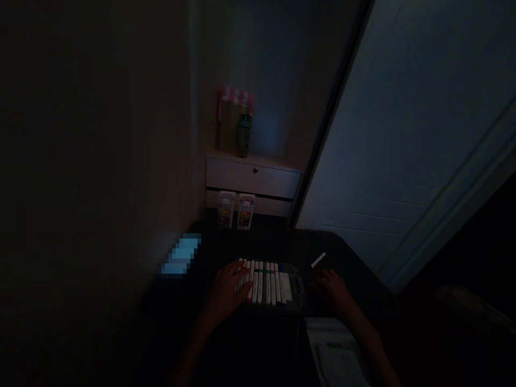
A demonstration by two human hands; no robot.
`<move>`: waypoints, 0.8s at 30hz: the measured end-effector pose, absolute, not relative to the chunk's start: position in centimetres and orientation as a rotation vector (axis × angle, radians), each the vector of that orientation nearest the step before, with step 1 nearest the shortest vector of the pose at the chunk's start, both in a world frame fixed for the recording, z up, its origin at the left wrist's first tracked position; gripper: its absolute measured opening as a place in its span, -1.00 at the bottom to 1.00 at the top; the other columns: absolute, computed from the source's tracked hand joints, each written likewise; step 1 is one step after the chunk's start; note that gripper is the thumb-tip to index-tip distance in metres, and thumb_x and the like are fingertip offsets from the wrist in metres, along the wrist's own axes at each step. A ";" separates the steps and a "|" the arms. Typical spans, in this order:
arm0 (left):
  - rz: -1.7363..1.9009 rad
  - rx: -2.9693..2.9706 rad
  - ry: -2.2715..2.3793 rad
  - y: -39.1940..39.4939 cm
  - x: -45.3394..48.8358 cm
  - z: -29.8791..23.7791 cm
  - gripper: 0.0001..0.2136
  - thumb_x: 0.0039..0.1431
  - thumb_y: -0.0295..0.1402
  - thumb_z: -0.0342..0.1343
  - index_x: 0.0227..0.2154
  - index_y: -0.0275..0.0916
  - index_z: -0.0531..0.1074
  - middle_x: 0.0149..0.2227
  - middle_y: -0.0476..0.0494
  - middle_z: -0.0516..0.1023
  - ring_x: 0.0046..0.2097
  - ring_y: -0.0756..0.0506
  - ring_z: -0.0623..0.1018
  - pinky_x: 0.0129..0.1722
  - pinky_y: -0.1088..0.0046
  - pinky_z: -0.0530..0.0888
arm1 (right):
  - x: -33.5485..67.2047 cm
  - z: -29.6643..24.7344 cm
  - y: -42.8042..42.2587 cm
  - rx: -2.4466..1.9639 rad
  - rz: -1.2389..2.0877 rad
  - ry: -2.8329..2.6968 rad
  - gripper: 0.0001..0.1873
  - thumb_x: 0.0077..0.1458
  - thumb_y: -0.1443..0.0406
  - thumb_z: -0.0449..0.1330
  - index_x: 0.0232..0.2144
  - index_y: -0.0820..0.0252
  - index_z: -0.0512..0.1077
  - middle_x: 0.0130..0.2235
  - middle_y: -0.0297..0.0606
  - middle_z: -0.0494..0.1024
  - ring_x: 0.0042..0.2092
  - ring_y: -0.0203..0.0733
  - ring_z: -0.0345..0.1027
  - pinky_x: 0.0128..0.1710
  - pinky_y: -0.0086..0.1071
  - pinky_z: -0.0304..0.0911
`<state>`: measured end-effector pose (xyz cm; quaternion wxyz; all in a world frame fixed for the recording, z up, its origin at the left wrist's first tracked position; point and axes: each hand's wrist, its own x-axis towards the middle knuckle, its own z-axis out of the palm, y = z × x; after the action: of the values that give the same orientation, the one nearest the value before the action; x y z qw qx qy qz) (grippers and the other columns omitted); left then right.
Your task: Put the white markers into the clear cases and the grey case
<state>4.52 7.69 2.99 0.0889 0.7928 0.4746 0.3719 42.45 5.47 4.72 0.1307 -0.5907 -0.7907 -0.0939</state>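
Note:
A clear marker case [299,290] lies on the dark table, with several white markers [262,282] side by side in it. Across the left end of this row rests my left hand [229,285], its fingers spread over the markers, gripping none that I can see. My right hand [329,285] lies on the table to the right of the case, fingers loosely bent and apparently holding nothing. Just beyond its fingers is a loose white marker [318,260], lying at a slant. Dim light hides the finer detail of both hands.
Two clear packs [226,210] stand at the table's back edge, before a drawer unit [253,177]. A bottle [243,135] stands above the drawers. At the left glows a pixelated bright patch [181,255]. A pale package [336,349] sits below the table's front edge.

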 end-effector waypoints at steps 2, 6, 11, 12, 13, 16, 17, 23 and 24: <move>1.126 2.352 1.414 7.7 4.5 2.9 -0.71 0.33 -0.26 0.16 0.07 -0.08 0.57 0.24 -0.20 0.53 0.27 -0.27 0.48 0.26 0.01 0.42 | 42.4 4.8 5.6 -1.730 -0.286 -2.288 -0.73 0.31 0.29 0.10 -0.12 0.03 0.61 -0.04 -0.11 0.65 -0.02 0.09 0.46 -0.07 -0.12 0.33; 1.099 2.352 1.408 7.7 4.6 3.2 -0.71 0.32 -0.25 0.17 0.05 -0.10 0.58 0.23 -0.22 0.54 0.26 -0.28 0.49 0.26 0.00 0.42 | 42.0 5.5 5.8 -1.653 -0.241 -2.152 -0.69 0.36 0.18 0.05 -0.21 0.09 0.59 -0.15 -0.07 0.67 -0.10 0.08 0.49 -0.13 -0.13 0.34; 1.068 2.339 1.428 7.6 4.6 3.5 -0.70 0.32 -0.26 0.16 0.06 -0.11 0.58 0.24 -0.20 0.53 0.27 -0.29 0.48 0.27 -0.01 0.41 | 40.4 9.3 4.5 -1.420 0.097 -1.656 -0.50 0.29 -0.13 0.10 -0.13 0.11 0.55 -0.17 -0.09 0.67 -0.14 0.02 0.54 -0.12 -0.17 0.40; 1.066 2.339 1.428 7.6 4.6 3.4 -0.70 0.32 -0.27 0.16 0.07 -0.10 0.57 0.25 -0.20 0.52 0.27 -0.28 0.48 0.27 -0.01 0.41 | 39.8 10.2 4.0 -1.386 0.204 -1.559 -0.50 0.27 -0.13 0.13 -0.08 0.11 0.54 -0.14 -0.11 0.67 -0.12 0.00 0.54 -0.12 -0.21 0.41; 1.072 2.338 1.429 7.6 4.6 3.3 -0.70 0.32 -0.27 0.16 0.07 -0.09 0.57 0.25 -0.19 0.52 0.27 -0.28 0.48 0.27 -0.01 0.42 | 39.3 11.1 3.5 -1.338 0.292 -1.480 -0.49 0.26 -0.13 0.17 -0.03 0.10 0.53 -0.11 -0.13 0.67 -0.10 -0.02 0.54 -0.11 -0.23 0.40; 1.096 2.341 1.433 7.7 4.6 3.0 -0.70 0.31 -0.27 0.16 0.07 -0.08 0.58 0.24 -0.19 0.53 0.27 -0.28 0.48 0.27 0.00 0.42 | 37.4 13.0 2.5 -1.201 0.538 -1.319 -0.44 0.20 -0.11 0.26 0.08 0.08 0.51 -0.14 -0.18 0.68 -0.13 -0.07 0.52 -0.12 -0.28 0.39; 1.101 2.339 1.435 7.7 4.6 3.0 -0.70 0.31 -0.27 0.16 0.06 -0.08 0.58 0.24 -0.20 0.53 0.27 -0.29 0.48 0.27 -0.01 0.42 | 36.8 13.3 2.4 -1.165 0.625 -1.264 -0.43 0.17 -0.10 0.29 0.09 0.08 0.51 -0.17 -0.19 0.67 -0.16 -0.09 0.52 -0.16 -0.30 0.38; 1.086 2.339 1.426 7.5 4.6 3.5 -0.70 0.31 -0.26 0.16 0.05 -0.11 0.59 0.24 -0.22 0.53 0.27 -0.31 0.48 0.26 -0.04 0.43 | 34.0 13.1 2.7 -0.970 0.992 -0.967 -0.44 0.01 0.04 0.44 0.05 0.06 0.57 -0.27 -0.27 0.62 -0.31 -0.20 0.45 -0.36 -0.39 0.33; 1.085 2.339 1.428 7.5 4.6 3.5 -0.70 0.31 -0.26 0.17 0.06 -0.11 0.59 0.24 -0.22 0.53 0.27 -0.31 0.48 0.26 -0.04 0.43 | 33.8 13.0 2.8 -0.963 1.012 -0.961 -0.47 0.01 0.07 0.43 0.04 0.06 0.57 -0.29 -0.29 0.61 -0.33 -0.21 0.44 -0.38 -0.39 0.33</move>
<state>4.56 7.49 3.51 0.0972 0.7898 0.4822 0.3665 33.79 2.81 12.96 0.6615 -0.4258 -0.4251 0.4477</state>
